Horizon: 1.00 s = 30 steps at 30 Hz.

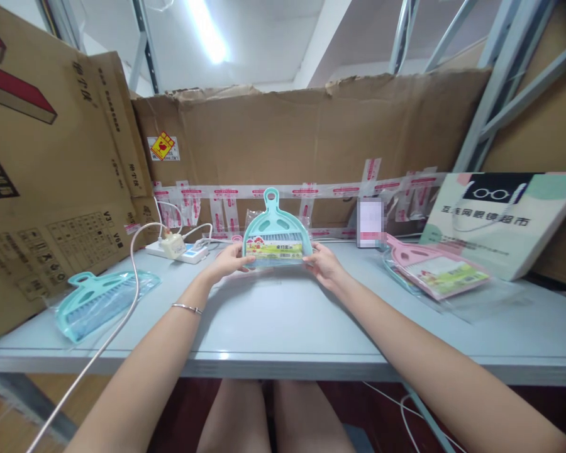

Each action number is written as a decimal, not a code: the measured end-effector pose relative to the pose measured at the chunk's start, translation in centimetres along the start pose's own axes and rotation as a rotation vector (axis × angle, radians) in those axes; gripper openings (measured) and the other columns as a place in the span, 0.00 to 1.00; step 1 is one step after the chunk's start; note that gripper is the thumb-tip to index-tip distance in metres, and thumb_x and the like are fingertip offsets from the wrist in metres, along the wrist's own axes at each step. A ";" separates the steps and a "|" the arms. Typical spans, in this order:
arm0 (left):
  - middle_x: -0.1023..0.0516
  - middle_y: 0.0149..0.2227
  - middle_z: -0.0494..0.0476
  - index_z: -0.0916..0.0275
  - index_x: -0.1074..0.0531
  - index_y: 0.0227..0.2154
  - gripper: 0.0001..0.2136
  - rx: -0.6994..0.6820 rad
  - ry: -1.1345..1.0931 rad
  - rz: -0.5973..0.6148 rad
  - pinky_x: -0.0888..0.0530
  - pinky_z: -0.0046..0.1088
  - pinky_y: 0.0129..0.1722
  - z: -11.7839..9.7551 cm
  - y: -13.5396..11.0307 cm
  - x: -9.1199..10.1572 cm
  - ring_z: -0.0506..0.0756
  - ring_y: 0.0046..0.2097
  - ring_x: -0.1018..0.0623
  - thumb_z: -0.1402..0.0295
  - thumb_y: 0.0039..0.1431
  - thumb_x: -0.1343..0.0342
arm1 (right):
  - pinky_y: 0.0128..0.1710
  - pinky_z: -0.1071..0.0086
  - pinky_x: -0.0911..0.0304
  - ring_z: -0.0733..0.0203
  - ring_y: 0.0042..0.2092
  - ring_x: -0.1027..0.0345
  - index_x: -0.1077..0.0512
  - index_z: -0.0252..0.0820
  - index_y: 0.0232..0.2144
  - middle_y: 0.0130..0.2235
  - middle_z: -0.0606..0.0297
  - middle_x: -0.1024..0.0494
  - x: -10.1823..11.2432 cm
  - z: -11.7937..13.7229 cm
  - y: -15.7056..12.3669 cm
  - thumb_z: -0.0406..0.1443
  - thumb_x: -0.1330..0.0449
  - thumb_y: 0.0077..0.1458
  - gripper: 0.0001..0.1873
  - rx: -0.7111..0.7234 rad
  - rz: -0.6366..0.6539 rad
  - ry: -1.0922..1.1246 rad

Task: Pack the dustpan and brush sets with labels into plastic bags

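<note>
Left hand (228,259) and right hand (325,264) pinch opposite lower edges of a mint-green, fan-shaped plastic dustpan set (276,223), upright between them. It should handle light and stiff, its clear film wrap (305,218) slippery; the firm side rims (306,239) or looped top handle (272,207) suit gripping.

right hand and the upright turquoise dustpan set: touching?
Touching. The head view shows the right hand gripping the dustpan set at its lower right corner, thumb over the front.
</note>
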<state>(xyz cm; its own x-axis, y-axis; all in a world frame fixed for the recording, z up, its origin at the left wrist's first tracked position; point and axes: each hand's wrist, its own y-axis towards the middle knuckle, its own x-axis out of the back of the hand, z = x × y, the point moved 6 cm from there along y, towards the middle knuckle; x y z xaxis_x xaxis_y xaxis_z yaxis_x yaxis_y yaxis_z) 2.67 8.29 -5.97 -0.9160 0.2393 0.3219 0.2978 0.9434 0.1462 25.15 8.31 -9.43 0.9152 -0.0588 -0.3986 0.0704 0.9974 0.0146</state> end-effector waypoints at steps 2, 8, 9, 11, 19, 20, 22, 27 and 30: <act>0.23 0.43 0.63 0.64 0.27 0.39 0.20 0.023 -0.028 0.036 0.25 0.29 0.30 0.3 -0.1 -0.2 0.56 0.35 0.22 0.65 0.39 0.34 | 0.27 0.73 0.36 0.65 0.29 0.32 0.35 0.44 0.28 0.26 0.71 0.26 -0.1 -0.1 0.0 0.21 0.46 0.28 0.20 -0.017 0.010 -0.016; 0.23 0.44 0.61 0.63 0.28 0.41 0.24 0.047 -0.055 0.092 0.25 0.26 0.28 1.1 0.1 -0.7 0.56 0.37 0.23 0.67 0.36 0.32 | 0.26 0.73 0.38 0.65 0.27 0.33 0.35 0.42 0.28 0.23 0.71 0.27 0.4 -0.6 0.5 0.20 0.48 0.27 0.21 -0.055 -0.011 -0.070; 0.23 0.44 0.61 0.63 0.29 0.41 0.24 0.049 -0.046 0.098 0.26 0.26 0.28 1.2 0.2 -0.7 0.56 0.37 0.22 0.67 0.36 0.32 | 0.25 0.73 0.38 0.65 0.27 0.33 0.35 0.42 0.28 0.23 0.71 0.28 0.4 -0.7 0.6 0.20 0.48 0.27 0.21 -0.058 -0.009 -0.070; 0.23 0.44 0.61 0.62 0.29 0.42 0.25 0.047 -0.033 0.108 0.26 0.25 0.27 1.3 0.3 -0.7 0.56 0.36 0.22 0.68 0.36 0.32 | 0.25 0.72 0.38 0.64 0.26 0.33 0.35 0.42 0.27 0.22 0.70 0.28 0.5 -0.8 0.8 0.20 0.49 0.27 0.21 -0.063 -0.003 -0.072; 0.23 0.44 0.59 0.61 0.28 0.40 0.22 0.071 -0.094 0.116 0.27 0.24 0.28 1.2 0.0 -0.9 0.54 0.36 0.23 0.68 0.38 0.32 | 0.24 0.72 0.37 0.64 0.27 0.32 0.35 0.43 0.27 0.23 0.70 0.27 0.6 -1.0 0.9 0.20 0.48 0.27 0.21 -0.069 0.017 -0.070; 0.23 0.43 0.59 0.60 0.28 0.40 0.22 0.075 -0.102 0.128 0.27 0.24 0.28 1.1 -0.1 -0.9 0.54 0.36 0.23 0.68 0.38 0.33 | 0.24 0.73 0.37 0.64 0.27 0.32 0.35 0.43 0.27 0.23 0.70 0.27 0.6 -1.0 0.9 0.20 0.48 0.27 0.21 -0.070 0.017 -0.069; 0.23 0.43 0.59 0.60 0.28 0.41 0.22 0.099 -0.105 0.170 0.27 0.25 0.29 1.0 -0.3 -1.1 0.54 0.35 0.23 0.67 0.39 0.33 | 0.23 0.73 0.37 0.64 0.27 0.32 0.36 0.43 0.27 0.23 0.70 0.27 0.7 -1.0 0.9 0.20 0.48 0.27 0.21 -0.077 0.019 -0.069; 0.23 0.42 0.58 0.60 0.28 0.42 0.21 0.098 -0.077 0.165 0.29 0.23 0.30 0.6 -0.6 -1.0 0.54 0.38 0.23 0.62 0.43 0.35 | 0.25 0.71 0.35 0.64 0.27 0.31 0.37 0.43 0.28 0.23 0.70 0.28 0.4 -0.9 0.4 0.20 0.48 0.27 0.22 -0.122 0.049 -0.067; 0.23 0.42 0.59 0.61 0.27 0.40 0.20 0.119 -0.109 0.036 0.29 0.24 0.31 0.8 -0.2 -0.5 0.56 0.41 0.24 0.56 0.46 0.38 | 0.31 0.68 0.33 0.62 0.31 0.29 0.36 0.43 0.30 0.27 0.67 0.27 -0.2 -1.1 0.1 0.21 0.46 0.29 0.22 -0.145 0.101 -0.087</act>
<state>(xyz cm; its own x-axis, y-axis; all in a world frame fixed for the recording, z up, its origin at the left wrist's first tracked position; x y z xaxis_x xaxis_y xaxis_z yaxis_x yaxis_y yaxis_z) 2.86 8.11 -6.94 -0.9309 0.2911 0.2207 0.3032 0.9527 0.0225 24.53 8.51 -10.38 0.9460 0.0445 -0.3210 -0.0753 0.9936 -0.0840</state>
